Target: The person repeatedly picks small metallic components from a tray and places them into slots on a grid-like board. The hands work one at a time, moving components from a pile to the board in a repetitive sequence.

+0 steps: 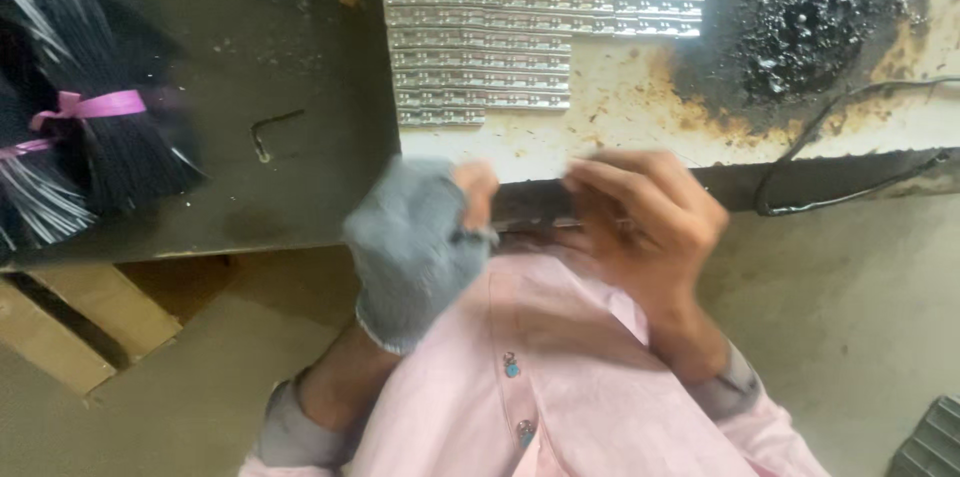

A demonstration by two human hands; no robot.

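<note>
Metal strip (535, 225) between both hands

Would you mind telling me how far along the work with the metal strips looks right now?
Done: rows of silvery metal strips lie stacked on the rusty bench top. In hand: the gloved left hand and bare right hand pinch a thin metal strip between them, though it is blurred. Left: a tied bundle of black wires sits untouched on the dark table.
</note>
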